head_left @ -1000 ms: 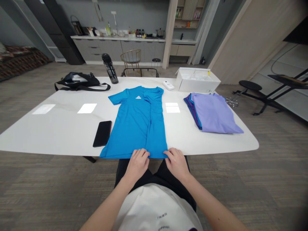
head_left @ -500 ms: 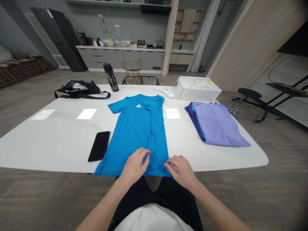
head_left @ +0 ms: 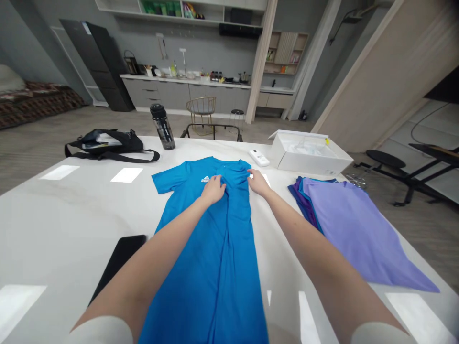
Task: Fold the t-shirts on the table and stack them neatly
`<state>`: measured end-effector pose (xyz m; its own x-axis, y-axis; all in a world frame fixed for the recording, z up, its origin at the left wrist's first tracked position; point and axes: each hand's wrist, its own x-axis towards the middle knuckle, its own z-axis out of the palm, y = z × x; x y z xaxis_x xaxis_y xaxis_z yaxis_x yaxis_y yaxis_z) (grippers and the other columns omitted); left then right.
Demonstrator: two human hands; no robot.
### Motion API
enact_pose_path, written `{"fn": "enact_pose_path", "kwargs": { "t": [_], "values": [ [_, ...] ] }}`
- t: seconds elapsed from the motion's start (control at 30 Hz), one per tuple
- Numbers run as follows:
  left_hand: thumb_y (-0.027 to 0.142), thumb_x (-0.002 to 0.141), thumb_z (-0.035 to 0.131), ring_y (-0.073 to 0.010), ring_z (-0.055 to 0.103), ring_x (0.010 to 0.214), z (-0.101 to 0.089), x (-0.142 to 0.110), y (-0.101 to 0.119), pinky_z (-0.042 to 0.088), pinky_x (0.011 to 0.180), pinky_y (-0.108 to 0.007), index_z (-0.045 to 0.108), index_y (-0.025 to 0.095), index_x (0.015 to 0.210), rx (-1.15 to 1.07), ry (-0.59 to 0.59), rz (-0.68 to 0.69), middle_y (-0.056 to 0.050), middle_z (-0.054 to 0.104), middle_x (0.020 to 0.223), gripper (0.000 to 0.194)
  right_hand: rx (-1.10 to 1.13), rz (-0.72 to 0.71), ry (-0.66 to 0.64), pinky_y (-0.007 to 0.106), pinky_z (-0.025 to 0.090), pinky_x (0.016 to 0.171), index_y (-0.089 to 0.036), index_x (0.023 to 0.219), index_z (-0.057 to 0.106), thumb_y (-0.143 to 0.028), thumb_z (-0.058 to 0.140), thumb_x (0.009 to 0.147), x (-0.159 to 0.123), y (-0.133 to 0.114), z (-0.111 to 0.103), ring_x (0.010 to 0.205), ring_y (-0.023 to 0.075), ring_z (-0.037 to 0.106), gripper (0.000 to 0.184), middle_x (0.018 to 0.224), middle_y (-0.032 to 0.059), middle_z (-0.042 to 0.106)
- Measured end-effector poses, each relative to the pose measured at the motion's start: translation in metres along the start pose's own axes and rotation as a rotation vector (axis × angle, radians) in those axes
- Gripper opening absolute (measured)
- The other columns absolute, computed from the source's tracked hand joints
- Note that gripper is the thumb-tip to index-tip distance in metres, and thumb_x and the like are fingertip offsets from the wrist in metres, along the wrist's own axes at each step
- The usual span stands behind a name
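A blue T-shirt [head_left: 201, 234] lies on the white table, its right side folded inward over the chest. Its left sleeve is spread out flat, and a small white logo shows on the chest. At the folded-in part, beside the logo, my left hand [head_left: 214, 190] has its fingers closed on the fabric. My right hand [head_left: 258, 182] pinches the shirt's right edge near the shoulder. Both forearms reach far forward, and the left one partly covers a black phone [head_left: 120, 258].
On the right of the table [head_left: 71, 215] lie folded shirts, a lilac shirt [head_left: 358, 229] on top. Behind them stand a white box [head_left: 310, 160] and a white remote-like device [head_left: 258, 158]. At the back left are a black bag [head_left: 107, 143] and a dark bottle [head_left: 163, 128].
Both hands have moved forward from the shirt's bottom hem to its upper part near the collar and shoulder. The view has shifted closer over the table.
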<state>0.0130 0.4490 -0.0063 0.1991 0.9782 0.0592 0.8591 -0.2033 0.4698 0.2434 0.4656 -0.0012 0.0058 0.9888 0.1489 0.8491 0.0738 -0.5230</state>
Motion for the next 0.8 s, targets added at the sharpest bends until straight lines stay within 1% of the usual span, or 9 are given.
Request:
{"fn": "enact_pose_path", "kwargs": {
  "t": [0.13, 0.2, 0.27, 0.37, 0.5, 0.57, 0.67, 0.73, 0.8],
  "values": [
    [0.038, 0.098, 0.045, -0.0386, 0.051, 0.133, 0.004, 0.080, -0.009, 0.043, 0.106, -0.055, 0.041, 0.011, 0.147, 0.006, 0.057, -0.175, -0.025, 0.052, 0.144, 0.056, -0.021, 0.043, -0.027, 0.039, 0.041, 0.111, -0.013, 0.137, 0.060, -0.002, 0.049, 0.081, 0.071, 0.035, 0.001, 0.125, 0.0270, 0.056, 0.058, 0.133, 0.0162, 0.057],
    [0.043, 0.098, 0.046, -0.0411, 0.048, 0.134, 0.009, 0.106, -0.012, 0.040, 0.106, -0.059, 0.047, 0.013, 0.143, 0.049, 0.061, -0.181, -0.024, 0.052, 0.144, 0.054, -0.020, 0.025, -0.081, 0.036, 0.043, 0.110, -0.017, 0.136, 0.062, -0.002, 0.053, 0.076, 0.090, 0.049, 0.001, 0.121, 0.0253, 0.058, 0.062, 0.127, 0.0132, 0.057],
    [0.049, 0.097, 0.048, -0.0415, 0.046, 0.134, 0.014, 0.124, -0.017, 0.037, 0.106, -0.059, 0.055, 0.016, 0.134, 0.128, 0.031, -0.125, -0.022, 0.053, 0.142, 0.051, -0.019, -0.035, -0.165, 0.033, 0.043, 0.109, -0.021, 0.134, 0.064, -0.004, 0.057, 0.074, 0.103, 0.059, 0.002, 0.116, 0.0228, 0.060, 0.062, 0.124, 0.0102, 0.056],
    [0.056, 0.094, 0.054, -0.0399, 0.047, 0.129, 0.018, 0.138, -0.026, 0.036, 0.105, -0.057, 0.065, 0.020, 0.119, 0.214, -0.023, -0.011, -0.019, 0.057, 0.135, 0.045, -0.018, -0.135, -0.268, 0.032, 0.044, 0.107, -0.019, 0.116, 0.072, -0.012, 0.064, 0.073, 0.116, 0.063, 0.003, 0.109, 0.0215, 0.060, 0.044, 0.122, 0.0091, 0.054],
    [0.048, 0.092, 0.060, -0.0337, 0.053, 0.119, 0.017, 0.140, -0.039, 0.039, 0.101, -0.050, 0.066, 0.021, 0.097, 0.201, -0.038, 0.143, -0.013, 0.064, 0.120, 0.028, 0.122, -0.200, -0.297, 0.029, 0.049, 0.089, -0.017, 0.083, 0.069, -0.021, 0.069, 0.065, 0.126, 0.060, 0.001, 0.092, 0.0174, 0.058, 0.019, 0.116, 0.0062, 0.056],
    [0.043, 0.094, 0.058, -0.0296, 0.059, 0.108, 0.015, 0.139, -0.043, 0.041, 0.097, -0.045, 0.063, 0.021, 0.092, 0.119, -0.032, 0.185, -0.010, 0.067, 0.106, 0.022, 0.270, -0.162, -0.318, 0.026, 0.048, 0.076, -0.018, 0.077, 0.064, -0.022, 0.067, 0.063, 0.127, 0.059, -0.001, 0.080, 0.0145, 0.056, 0.015, 0.102, 0.0025, 0.060],
    [0.040, 0.096, 0.056, -0.0238, 0.063, 0.086, 0.014, 0.140, -0.046, 0.045, 0.085, -0.036, 0.060, 0.022, 0.093, -0.128, 0.031, 0.148, -0.005, 0.068, 0.086, 0.019, 0.485, -0.005, -0.361, 0.023, 0.040, 0.059, -0.019, 0.076, 0.058, -0.021, 0.061, 0.063, 0.128, 0.060, -0.003, 0.064, 0.0118, 0.050, 0.013, 0.072, -0.0027, 0.058],
    [0.039, 0.094, 0.058, -0.0221, 0.063, 0.085, 0.014, 0.143, -0.045, 0.045, 0.081, -0.033, 0.060, 0.023, 0.091, -0.295, 0.104, 0.099, -0.003, 0.068, 0.085, 0.016, 0.532, 0.085, -0.349, 0.022, 0.036, 0.054, -0.019, 0.077, 0.058, -0.019, 0.060, 0.063, 0.130, 0.064, -0.002, 0.058, 0.0109, 0.046, 0.013, 0.063, -0.0042, 0.054],
    [0.036, 0.091, 0.061, -0.0217, 0.064, 0.093, 0.015, 0.149, -0.044, 0.045, 0.083, -0.031, 0.061, 0.022, 0.088, -0.409, 0.186, 0.054, -0.004, 0.070, 0.092, 0.014, 0.498, 0.112, -0.298, 0.022, 0.034, 0.052, -0.018, 0.081, 0.063, -0.019, 0.060, 0.066, 0.134, 0.071, 0.001, 0.056, 0.0109, 0.045, 0.016, 0.060, -0.0045, 0.053]
  ]
}}
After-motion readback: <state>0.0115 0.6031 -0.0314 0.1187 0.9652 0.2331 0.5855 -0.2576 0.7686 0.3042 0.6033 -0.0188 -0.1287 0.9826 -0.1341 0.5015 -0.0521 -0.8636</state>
